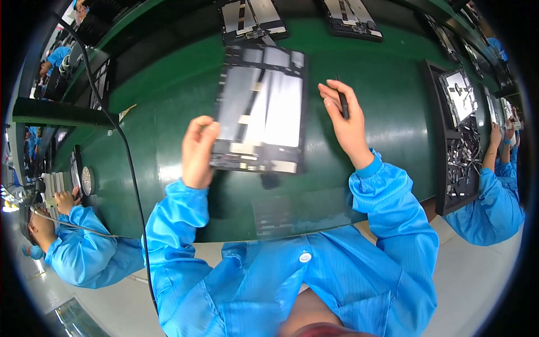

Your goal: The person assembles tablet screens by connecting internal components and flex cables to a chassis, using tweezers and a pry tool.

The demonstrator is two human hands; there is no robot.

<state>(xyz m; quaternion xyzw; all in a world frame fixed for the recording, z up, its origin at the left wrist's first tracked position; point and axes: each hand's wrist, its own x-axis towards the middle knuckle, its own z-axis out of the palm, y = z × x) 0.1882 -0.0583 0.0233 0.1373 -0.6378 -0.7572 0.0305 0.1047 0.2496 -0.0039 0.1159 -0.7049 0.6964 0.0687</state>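
Left hand fingers clamp the opened tablet; right hand fingers pinch a black stylus.

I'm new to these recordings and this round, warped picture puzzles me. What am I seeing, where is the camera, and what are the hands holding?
There is no machine here: a person in a blue smock works bare-handed. The camera sits on their head and looks down through a fisheye lens, which bends the edges. The left hand holds up an opened tablet-like panel by its lower corner above a green conveyor belt. The right hand holds a thin dark tool. More panels lie farther along the belt. Co-workers sit on either side.
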